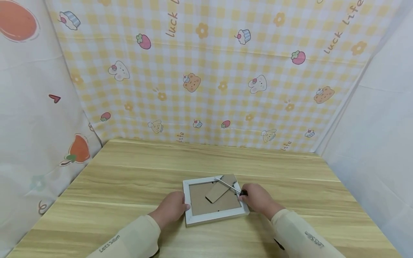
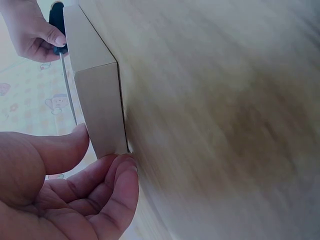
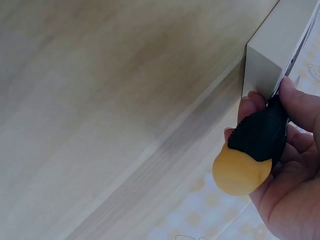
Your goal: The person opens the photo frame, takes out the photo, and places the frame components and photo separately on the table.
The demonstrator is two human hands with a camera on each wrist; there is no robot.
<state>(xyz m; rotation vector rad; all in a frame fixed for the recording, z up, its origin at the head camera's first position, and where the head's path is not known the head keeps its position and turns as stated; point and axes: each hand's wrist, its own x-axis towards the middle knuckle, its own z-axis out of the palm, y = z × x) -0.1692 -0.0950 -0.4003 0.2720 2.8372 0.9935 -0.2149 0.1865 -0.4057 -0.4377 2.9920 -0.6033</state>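
Note:
A white picture frame [image 1: 216, 216] lies on the table with its back up, showing a brown backing board [image 1: 198, 200]. Across the board slants a brown stand leg [image 1: 219, 191]. My left hand [image 1: 172, 208] pinches the frame's left side, thumb on top and fingers curled against the lower edge, as the left wrist view shows. In my right hand [image 1: 258, 199], at the frame's right side, is a screwdriver [image 3: 257, 135] with a black and yellow handle. Its metal shaft [image 1: 229, 185] reaches over the stand leg, the tip at the frame's far border.
The wood-grain table [image 1: 129, 179] extends around the frame. Behind it hangs a yellow checked cloth [image 1: 222, 64] with cartoon prints. White cloths close off the left side [image 1: 29, 107] and the right side [image 1: 374, 118].

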